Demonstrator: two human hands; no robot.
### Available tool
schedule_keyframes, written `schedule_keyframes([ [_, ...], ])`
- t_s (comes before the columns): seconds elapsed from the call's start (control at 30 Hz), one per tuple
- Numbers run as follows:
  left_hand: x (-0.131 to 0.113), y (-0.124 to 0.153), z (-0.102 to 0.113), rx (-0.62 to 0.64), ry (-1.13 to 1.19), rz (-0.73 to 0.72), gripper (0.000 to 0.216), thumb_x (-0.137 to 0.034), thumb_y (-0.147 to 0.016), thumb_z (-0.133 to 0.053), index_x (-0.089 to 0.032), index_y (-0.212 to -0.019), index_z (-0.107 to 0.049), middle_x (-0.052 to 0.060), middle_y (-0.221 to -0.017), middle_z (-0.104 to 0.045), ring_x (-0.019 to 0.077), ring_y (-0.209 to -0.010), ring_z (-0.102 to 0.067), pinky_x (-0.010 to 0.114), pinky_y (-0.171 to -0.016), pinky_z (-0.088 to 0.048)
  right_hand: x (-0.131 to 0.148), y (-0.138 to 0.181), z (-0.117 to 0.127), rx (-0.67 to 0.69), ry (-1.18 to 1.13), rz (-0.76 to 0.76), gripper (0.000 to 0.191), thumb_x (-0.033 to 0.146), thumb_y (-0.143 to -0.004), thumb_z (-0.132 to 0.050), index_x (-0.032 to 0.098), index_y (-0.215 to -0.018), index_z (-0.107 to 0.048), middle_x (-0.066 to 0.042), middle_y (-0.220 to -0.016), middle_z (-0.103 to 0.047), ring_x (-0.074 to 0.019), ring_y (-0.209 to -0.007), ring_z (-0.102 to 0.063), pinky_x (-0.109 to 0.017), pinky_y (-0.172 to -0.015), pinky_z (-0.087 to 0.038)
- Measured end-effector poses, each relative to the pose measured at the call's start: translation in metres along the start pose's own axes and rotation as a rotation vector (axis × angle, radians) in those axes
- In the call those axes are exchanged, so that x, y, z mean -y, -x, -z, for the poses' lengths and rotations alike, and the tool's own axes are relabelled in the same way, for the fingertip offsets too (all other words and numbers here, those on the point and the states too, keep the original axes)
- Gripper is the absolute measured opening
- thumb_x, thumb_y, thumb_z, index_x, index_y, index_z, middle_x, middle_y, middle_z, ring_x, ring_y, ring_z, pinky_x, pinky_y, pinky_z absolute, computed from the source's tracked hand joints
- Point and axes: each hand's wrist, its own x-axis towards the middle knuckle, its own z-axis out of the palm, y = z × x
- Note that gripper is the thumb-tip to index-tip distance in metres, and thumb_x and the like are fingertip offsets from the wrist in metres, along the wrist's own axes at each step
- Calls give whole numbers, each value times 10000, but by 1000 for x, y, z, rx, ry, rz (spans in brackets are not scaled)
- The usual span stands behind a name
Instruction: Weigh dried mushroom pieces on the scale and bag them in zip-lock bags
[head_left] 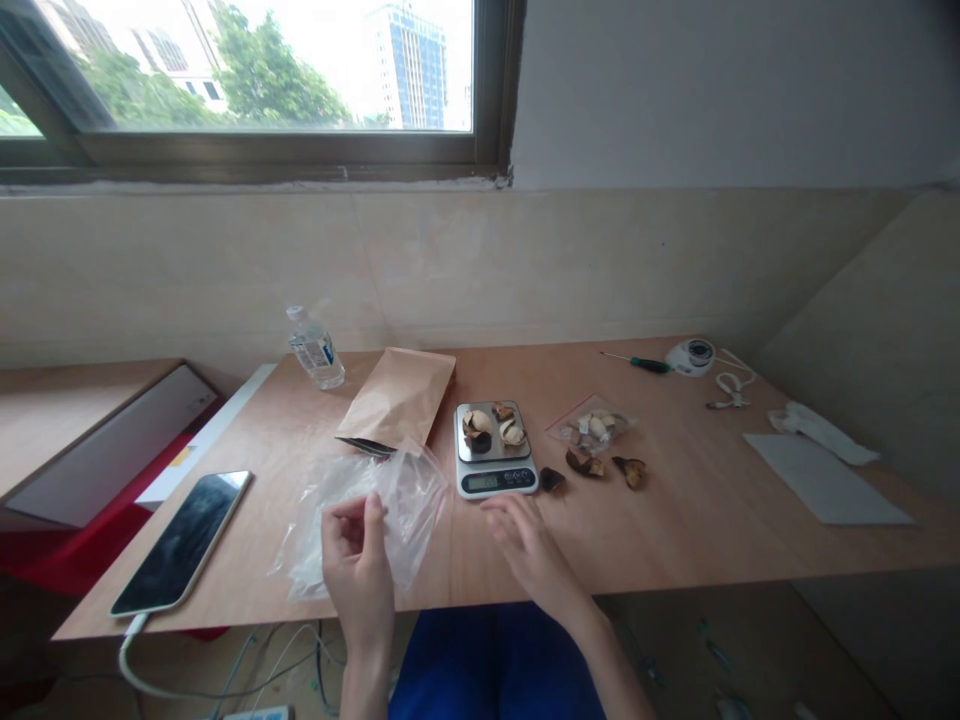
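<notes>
Digital scale [496, 456], silver-topped, white-bodied, under brown-and-cream pieces [513, 432]; left fingers [373, 525] curled, grip unclear, right fingers [514, 512] loosely open.

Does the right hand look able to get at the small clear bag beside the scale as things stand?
Likely yes: the right hand appears empty, and the small clear bag lies uncovered on the table. Brown pieces sit in front of it, so the hand would probably pass over them.
</notes>
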Motion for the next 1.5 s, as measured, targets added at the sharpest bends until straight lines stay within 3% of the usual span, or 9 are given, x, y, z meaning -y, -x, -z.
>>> schedule_keyframes([
  [0.2,-11,-8,-3,96,0,-86,236,-427,-814,-541,-200,-801,-479,64,-1097,-610,198,-1014,-572,339,-870,-424,-62,0,15,-343,420,18,336,250,-890,-424,208,-1213,-509,-122,-1256,-522,-276,-1182,-464,-503,-983,-382],
  [0.4,-22,-5,-24,167,53,-60,208,-419,-873,-459,-221,-846,-399,93,-1144,-607,217,-1126,-540,386,-923,-410,-95,-2,32,-281,399,28,268,244,-911,-381,197,-1096,-569,-104,-1157,-600,-238,-1112,-527,-433,-954,-438],
  [0.53,-25,-2,-40,181,88,11,219,-436,-879,-433,-223,-874,-380,107,-1120,-614,232,-1100,-557,406,-913,-419,-104,-5,44,-379,463,46,240,263,-891,-403,182,-985,-609,-124,-1040,-633,-263,-1015,-558,-458,-892,-460],
  [0.83,-30,0,-60,144,-95,76,194,-405,-889,-368,-214,-856,-365,62,-860,-565,219,-845,-594,360,-739,-455,-46,-76,36,-273,517,189,298,235,-878,-440,192,-1145,-565,-109,-1143,-592,-251,-1074,-519,-421,-932,-424],
  [1.03,-31,5,-62,189,-52,84,168,-373,-902,-324,-211,-855,-322,117,-954,-567,216,-799,-599,381,-709,-464,-53,-93,14,-263,499,135,295,137,-801,-491,182,-1074,-595,-127,-1030,-617,-272,-976,-548,-439,-854,-458],
  [1.17,-30,5,-63,201,-32,95,169,-378,-908,-309,-215,-859,-311,153,-1029,-555,234,-855,-591,415,-755,-454,-40,-85,18,-352,252,59,243,198,-783,-541,187,-1019,-600,-108,-985,-632,-265,-953,-575,-437,-854,-462],
  [1.27,-29,8,-65,214,-42,109,172,-382,-904,-323,-215,-865,-324,160,-1058,-549,249,-933,-576,422,-806,-439,-3,-80,27,-429,-221,-66,304,353,-786,-592,184,-1037,-569,-88,-962,-657,-222,-875,-623,-371,-783,-506],
  [1.37,-31,13,-67,221,-50,89,175,-377,-907,-319,-207,-871,-346,166,-1101,-537,259,-1023,-548,427,-867,-413,38,-78,34,-193,-600,-175,373,453,-783,-597,169,-1023,-573,-80,-921,-680,-201,-813,-650,-317,-688,-531],
  [1.5,-38,19,-65,185,-33,166,188,-397,-914,-303,-216,-877,-338,130,-1095,-535,241,-1034,-542,406,-874,-412,68,-79,33,-79,-478,-184,393,439,-748,-656,170,-1026,-590,-71,-896,-685,-186,-817,-655,-293,-723,-526],
])
